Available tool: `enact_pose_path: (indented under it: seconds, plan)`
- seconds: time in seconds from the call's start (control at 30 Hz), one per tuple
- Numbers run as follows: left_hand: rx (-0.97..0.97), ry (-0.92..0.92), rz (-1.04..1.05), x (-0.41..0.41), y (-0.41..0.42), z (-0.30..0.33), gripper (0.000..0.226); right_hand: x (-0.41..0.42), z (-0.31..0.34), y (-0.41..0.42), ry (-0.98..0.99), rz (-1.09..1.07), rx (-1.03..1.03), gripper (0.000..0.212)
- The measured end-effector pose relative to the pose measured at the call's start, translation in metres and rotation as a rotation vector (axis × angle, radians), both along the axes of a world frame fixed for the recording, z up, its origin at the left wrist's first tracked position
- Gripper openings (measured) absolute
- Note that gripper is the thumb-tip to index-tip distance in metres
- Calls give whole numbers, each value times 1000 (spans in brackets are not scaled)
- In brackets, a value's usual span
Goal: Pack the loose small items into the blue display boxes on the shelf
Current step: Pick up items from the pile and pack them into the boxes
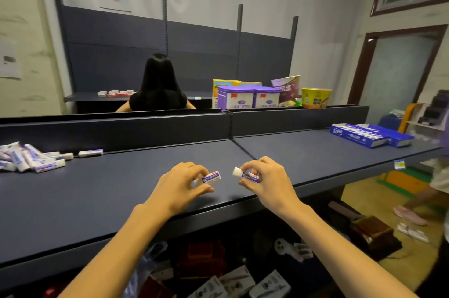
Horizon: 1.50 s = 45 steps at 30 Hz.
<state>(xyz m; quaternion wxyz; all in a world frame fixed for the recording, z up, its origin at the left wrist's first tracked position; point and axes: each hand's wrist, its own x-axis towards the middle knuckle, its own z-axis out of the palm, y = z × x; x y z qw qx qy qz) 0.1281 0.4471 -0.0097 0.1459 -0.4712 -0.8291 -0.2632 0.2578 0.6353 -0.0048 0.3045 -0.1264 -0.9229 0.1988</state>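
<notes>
My left hand (pixel 183 182) pinches a small white and blue eraser (pixel 211 177) just above the dark shelf (pixel 121 188). My right hand (pixel 263 176) holds a second small eraser (pixel 246 173) the same way, a short gap away from the first. A pile of several loose erasers (pixel 31 158) lies at the far left of the shelf, one more eraser (pixel 90 152) apart from it. Two blue display boxes (pixel 369 135) filled with erasers stand at the far right of the shelf.
A low divider wall (pixel 170 127) runs along the back of the shelf. Behind it sits a person with long dark hair (pixel 159 84), beside purple tubs (pixel 247 98) and a yellow cup (pixel 315 97). Boxes and clutter lie on the floor below.
</notes>
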Motion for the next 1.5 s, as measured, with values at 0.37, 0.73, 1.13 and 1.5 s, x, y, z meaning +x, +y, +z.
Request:
enact_pose_path:
  seconds: [0.37, 0.73, 1.13, 1.5]
  plan:
    - [-36, 12, -46, -21, 145, 8, 37, -17, 5, 154, -54, -27, 60, 23]
    - [-79, 34, -47, -33, 278, 10, 34, -29, 0, 290, -31, -31, 72, 29]
    - [-102, 38, -2, 20, 418, 7, 31, 19, -5, 434, 1, 43, -3, 27]
    - [-82, 64, -6, 86, 528, 5, 29, 72, 3, 540, -12, 73, -62, 31]
